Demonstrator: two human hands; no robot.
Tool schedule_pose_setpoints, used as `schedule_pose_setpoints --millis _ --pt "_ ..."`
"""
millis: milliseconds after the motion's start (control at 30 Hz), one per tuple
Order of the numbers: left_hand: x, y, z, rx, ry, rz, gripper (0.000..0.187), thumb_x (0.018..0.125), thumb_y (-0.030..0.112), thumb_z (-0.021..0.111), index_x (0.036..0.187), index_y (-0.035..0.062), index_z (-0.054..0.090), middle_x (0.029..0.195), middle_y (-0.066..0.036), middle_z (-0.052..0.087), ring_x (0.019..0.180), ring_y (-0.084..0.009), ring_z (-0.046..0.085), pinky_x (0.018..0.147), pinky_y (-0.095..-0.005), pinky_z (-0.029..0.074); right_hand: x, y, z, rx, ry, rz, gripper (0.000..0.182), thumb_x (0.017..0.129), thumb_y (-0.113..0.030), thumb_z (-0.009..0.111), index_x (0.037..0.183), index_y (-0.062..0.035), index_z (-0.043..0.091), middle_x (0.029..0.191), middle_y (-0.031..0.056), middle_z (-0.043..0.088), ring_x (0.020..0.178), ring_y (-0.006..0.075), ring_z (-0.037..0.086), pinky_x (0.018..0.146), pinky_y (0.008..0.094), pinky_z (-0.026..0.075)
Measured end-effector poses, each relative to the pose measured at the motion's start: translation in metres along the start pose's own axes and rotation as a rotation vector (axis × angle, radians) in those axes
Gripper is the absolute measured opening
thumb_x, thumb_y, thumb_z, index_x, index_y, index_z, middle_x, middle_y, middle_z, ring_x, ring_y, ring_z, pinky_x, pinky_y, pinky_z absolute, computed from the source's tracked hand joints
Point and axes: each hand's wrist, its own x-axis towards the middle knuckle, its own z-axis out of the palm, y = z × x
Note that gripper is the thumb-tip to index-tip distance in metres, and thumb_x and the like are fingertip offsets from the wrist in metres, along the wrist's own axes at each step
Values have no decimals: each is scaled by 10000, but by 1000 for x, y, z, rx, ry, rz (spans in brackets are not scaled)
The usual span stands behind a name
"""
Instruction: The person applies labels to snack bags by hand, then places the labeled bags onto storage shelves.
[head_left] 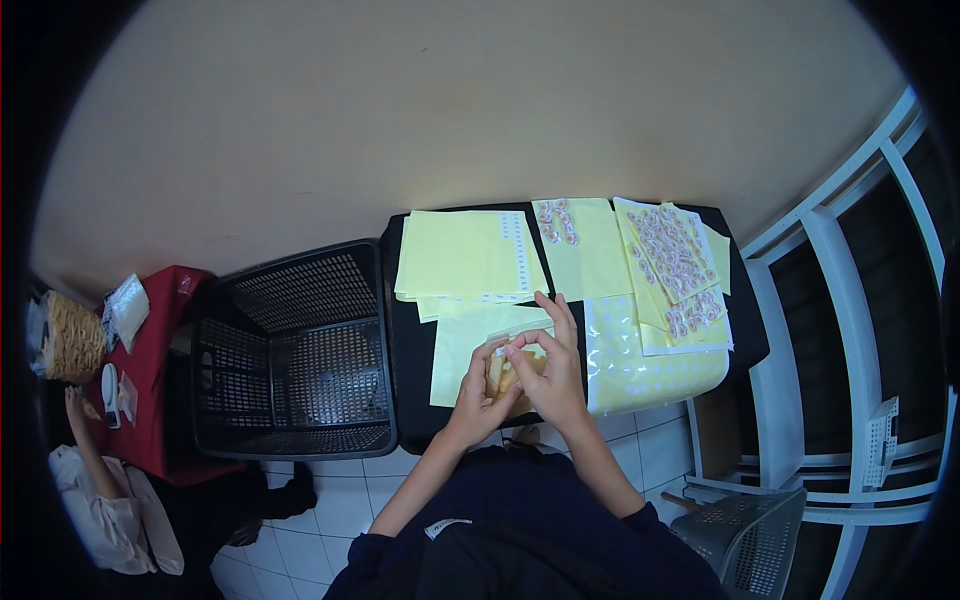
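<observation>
Between my two hands is a small clear plastic packet with yellow-brown pieces inside. My left hand is wrapped round its left side. My right hand pinches near its upper part with thumb and index finger, the other fingers raised. Under and behind the hands lies a pale yellow sheet. Beyond it is a stack of yellow sheets with a strip of small white labels along the right edge. To the right of my hands lies a glossy yellow sheet with rows of pale round shapes.
Sheets of round printed stickers lie at the table's right. A black plastic crate stands left of the black-covered table. Farther left, a person sits by a red-covered table with a woven basket. White shelving stands right.
</observation>
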Motion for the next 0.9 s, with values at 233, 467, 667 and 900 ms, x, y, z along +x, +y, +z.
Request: schedule_pose_setpoints --millis 233,467,667,900 --pt "-3 -4 8 -30 55 18 504 765 38 558 1208 13 319 1164 -148 438 1085 -218 447 914 -326 355 -3 4 5 -56 123 -34 108 655 -87 682 684 -54 584 1283 188 368 1257 384 224 1000 465 210" --pt "3 4 7 -239 138 -48 166 901 130 402 995 10 469 914 -68 583 704 -41 461 599 -191 390 -4 4 1 124 214 -14 198 603 -63 725 660 -31 539 1190 175 427 1049 303 458 871 382 375" --pt "7 -16 2 -211 241 -133 172 904 121 399 854 8 519 772 -31 576 599 -23 408 537 -174 351 -2 25 11 199 231 37 220 594 -55 726 672 -35 521 1096 150 473 920 236 507 778 328 421" --pt "30 -45 -4 -532 418 -353 149 892 104 419 900 6 530 808 -60 590 687 -90 546 623 -223 445 30 73 12 398 146 71 165 663 -27 680 740 -28 535 942 111 553 836 167 553 659 251 442"
